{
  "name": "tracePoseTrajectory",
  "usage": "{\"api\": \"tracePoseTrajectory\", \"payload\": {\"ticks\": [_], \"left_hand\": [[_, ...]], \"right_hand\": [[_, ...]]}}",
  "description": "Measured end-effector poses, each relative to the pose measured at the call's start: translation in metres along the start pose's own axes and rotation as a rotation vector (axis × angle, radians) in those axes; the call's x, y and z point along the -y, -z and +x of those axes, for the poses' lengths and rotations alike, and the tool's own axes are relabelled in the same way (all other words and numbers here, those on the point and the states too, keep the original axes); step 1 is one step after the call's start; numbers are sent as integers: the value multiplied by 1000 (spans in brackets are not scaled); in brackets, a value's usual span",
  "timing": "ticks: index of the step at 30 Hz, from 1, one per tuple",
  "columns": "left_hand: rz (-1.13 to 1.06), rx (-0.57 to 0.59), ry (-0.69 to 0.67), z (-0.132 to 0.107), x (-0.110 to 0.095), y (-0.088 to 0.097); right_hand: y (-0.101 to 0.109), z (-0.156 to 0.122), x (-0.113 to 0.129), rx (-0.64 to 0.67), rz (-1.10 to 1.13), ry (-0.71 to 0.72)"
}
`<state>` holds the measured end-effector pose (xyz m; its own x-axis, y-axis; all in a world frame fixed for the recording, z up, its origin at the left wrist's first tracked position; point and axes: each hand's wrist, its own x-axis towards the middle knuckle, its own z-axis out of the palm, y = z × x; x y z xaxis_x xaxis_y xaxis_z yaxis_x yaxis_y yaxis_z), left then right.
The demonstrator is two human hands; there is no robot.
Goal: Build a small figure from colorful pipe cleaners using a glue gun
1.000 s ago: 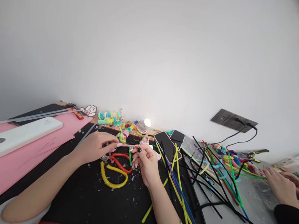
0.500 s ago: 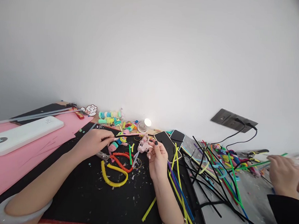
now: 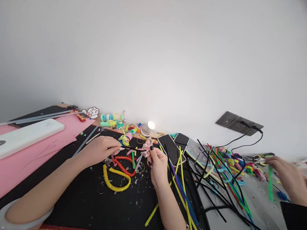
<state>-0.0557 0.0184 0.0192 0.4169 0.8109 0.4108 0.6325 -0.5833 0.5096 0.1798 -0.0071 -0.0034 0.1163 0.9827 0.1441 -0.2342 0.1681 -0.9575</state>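
Note:
Between my two hands stretches a thin black pipe cleaner (image 3: 132,148). My left hand (image 3: 103,148) pinches its left end. At the other end my right hand (image 3: 157,162), with dark nails, is closed on it with thumb and finger. A pink glue gun (image 3: 147,143) is right behind my right fingertips, partly covered by them, and a clear glue stick (image 3: 139,162) slants down from it. Below lie pliers with one red handle (image 3: 124,166) and one yellow handle (image 3: 115,189). A short green pipe cleaner piece (image 3: 133,160) lies beside the red handle.
A white power bank (image 3: 26,138) rests on pink sheets (image 3: 7,181) at left. A small lit lamp (image 3: 150,125) and a phone (image 3: 168,146) stand towards the wall. Loose pipe cleaners (image 3: 216,191) spread rightward, near a co-worker's hands (image 3: 289,179) and a socket panel (image 3: 239,123).
My right hand has shifted from the glue gun's side to the pipe cleaner's end. My left hand has dropped slightly. The co-worker's hands have moved, with a green strip now hanging down.

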Motion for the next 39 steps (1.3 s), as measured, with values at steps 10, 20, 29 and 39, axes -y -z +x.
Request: {"api": "tracePoseTrajectory", "payload": {"ticks": [10, 20, 29, 39], "left_hand": [[199, -383, 417, 0, 28, 10], [-597, -646, 526, 4, 22, 9], [-1132, -675, 546, 11, 15, 8], [-705, -457, 473, 6, -3, -7]], "right_hand": [[5, 4, 5, -241, 40, 31], [6, 4, 1, -211, 64, 13], [3, 3, -1, -176, 96, -19], [-2, -1, -1, -36, 153, -61]]}}
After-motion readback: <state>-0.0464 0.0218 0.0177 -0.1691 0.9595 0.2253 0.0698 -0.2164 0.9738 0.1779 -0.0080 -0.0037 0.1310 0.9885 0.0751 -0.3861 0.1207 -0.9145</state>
